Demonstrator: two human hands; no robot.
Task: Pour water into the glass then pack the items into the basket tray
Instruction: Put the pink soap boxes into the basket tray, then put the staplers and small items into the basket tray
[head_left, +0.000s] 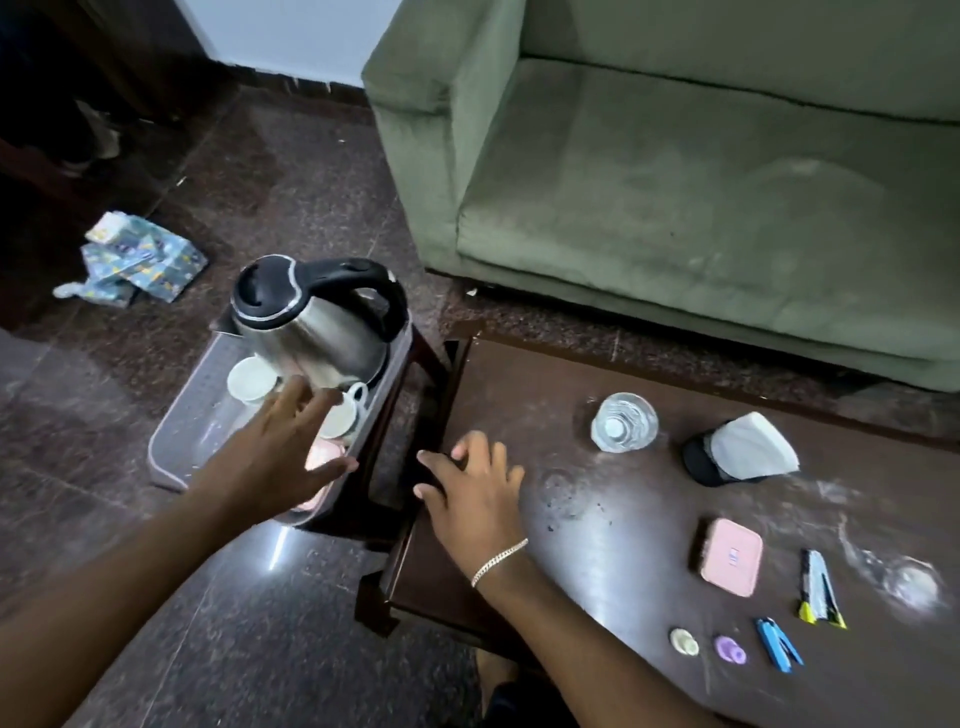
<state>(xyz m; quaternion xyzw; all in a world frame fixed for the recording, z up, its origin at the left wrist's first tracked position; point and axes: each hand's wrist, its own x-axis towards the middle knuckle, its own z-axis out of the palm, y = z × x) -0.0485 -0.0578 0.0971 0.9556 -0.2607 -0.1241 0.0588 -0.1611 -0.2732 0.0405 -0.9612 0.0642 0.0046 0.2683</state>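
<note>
Over at 9 o'clock from the table (597, 571), the basket tray (171, 447) sits on a stool (415, 364), long axis running 7 to 1 o'clock. Kettle (311, 322) at the far end, spout toward 9, cups (252, 379) just beside it. Left hand (280, 441) hovers spread over the tray, holding nothing; right hand (478, 488) rests loose-fingered on the table edge.

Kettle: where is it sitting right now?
In the head view, the kettle stands at the far end of the grey basket tray on the left, behind two white cups and the left hand.
</note>
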